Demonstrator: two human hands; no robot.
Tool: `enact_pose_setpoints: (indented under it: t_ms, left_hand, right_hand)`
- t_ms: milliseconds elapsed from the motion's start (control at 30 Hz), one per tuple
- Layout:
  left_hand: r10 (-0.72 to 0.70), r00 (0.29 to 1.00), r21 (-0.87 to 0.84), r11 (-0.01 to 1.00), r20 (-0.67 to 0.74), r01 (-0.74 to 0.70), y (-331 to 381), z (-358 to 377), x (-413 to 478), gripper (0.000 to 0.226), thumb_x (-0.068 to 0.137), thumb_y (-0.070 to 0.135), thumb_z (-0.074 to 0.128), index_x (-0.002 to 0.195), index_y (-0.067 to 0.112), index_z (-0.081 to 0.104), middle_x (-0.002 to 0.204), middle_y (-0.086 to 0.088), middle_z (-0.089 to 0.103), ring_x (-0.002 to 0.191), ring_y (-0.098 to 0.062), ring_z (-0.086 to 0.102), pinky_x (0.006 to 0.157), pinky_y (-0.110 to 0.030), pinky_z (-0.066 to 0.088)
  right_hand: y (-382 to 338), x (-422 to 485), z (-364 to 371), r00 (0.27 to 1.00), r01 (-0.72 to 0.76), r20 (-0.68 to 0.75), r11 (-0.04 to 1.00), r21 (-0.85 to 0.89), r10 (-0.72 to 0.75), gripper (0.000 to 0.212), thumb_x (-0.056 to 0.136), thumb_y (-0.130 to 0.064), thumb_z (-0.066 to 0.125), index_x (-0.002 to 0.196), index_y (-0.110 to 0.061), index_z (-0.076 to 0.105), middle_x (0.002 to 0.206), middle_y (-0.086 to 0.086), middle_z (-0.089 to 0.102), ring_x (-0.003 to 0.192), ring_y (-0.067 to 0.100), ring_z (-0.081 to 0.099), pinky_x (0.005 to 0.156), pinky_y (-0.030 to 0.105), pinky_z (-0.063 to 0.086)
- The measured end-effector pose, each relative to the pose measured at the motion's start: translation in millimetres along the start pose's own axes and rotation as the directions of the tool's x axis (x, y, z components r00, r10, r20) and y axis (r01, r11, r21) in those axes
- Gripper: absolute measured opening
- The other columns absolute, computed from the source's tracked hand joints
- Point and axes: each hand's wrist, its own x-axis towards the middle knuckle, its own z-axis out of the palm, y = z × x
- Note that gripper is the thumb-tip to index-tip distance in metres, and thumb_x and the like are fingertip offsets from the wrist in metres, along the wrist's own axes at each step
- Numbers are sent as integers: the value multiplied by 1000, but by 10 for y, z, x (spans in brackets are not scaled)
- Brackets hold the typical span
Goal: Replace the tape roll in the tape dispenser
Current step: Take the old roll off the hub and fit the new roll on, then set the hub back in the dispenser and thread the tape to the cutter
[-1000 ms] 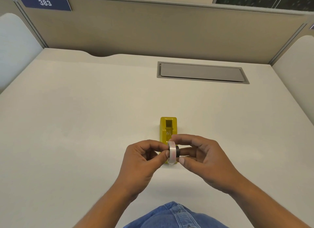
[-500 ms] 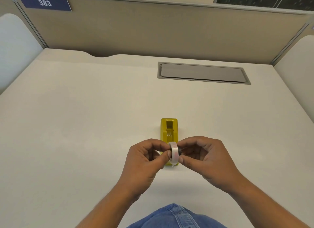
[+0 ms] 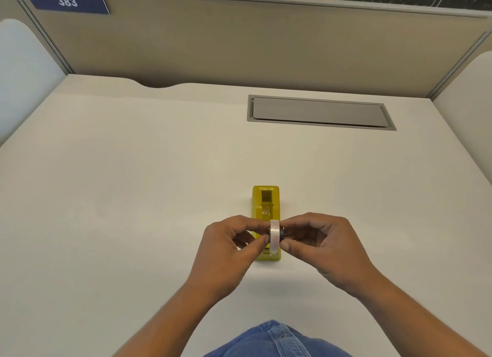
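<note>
- Pinching the tape roll [image 3: 274, 236] edge-on between left hand [image 3: 229, 252] and right hand [image 3: 323, 246], both closed on it, just above the yellow tape dispenser [image 3: 266, 206].
- Resting on a cream desk [image 3: 119, 196] with a grey cable hatch [image 3: 319, 112].
- Standing behind: beige partition [image 3: 239, 42], sign "383" [image 3: 66, 1].

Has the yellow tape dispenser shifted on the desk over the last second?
No. The tape dispenser keeps the same spot below the left end of the grey desk hatch; only the camera view drifts slightly.
</note>
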Motion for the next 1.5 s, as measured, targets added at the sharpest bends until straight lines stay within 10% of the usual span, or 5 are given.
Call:
enact_pose_setpoints:
  t_ms: [467, 1033, 1500]
  left_hand:
    - [-28, 999, 66, 997, 27, 27, -216, 78, 578, 17, 78, 17, 75, 87, 31, 71, 81, 18, 72, 60, -5, 57, 59, -15, 47]
    - [-39, 996, 237, 971, 79, 19, -515, 151, 928, 52, 67, 31, 81, 116, 33, 62, 101, 12, 60, 61, -7, 50, 65, -30, 52]
    - [12, 988, 231, 972, 152, -48, -525, 148, 1008, 47, 76, 34, 73, 120, 31, 60, 94, 15, 55, 62, -2, 47, 59, -15, 36]
  right_hand:
    - [186, 657, -81, 990, 142, 63, 848, -511, -128, 24, 71, -30, 82, 92, -37, 74, 82, -13, 60, 74, 8, 55, 59, 17, 40]
    - [311, 1074, -58, 990, 140, 77, 713, -687, -120, 26, 72, -35, 76, 98, -34, 72, 80, -12, 51, 71, 3, 46, 61, 26, 40]
    - [410, 1017, -31, 991, 131, 76, 701, -701, -109, 25, 75, -36, 75, 99, -34, 71, 82, -12, 50, 70, -2, 43, 62, 27, 41]
